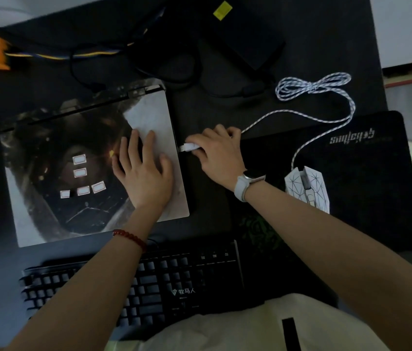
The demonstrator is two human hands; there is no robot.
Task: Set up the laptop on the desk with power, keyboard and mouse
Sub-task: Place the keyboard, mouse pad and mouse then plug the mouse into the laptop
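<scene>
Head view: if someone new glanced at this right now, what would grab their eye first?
Probably the right hand pinching the white USB plug right at the side edge of the closed laptop, while the left hand presses flat on its lid. Next, the white mouse on the black mouse pad at right, its braided cable looped behind.
</scene>
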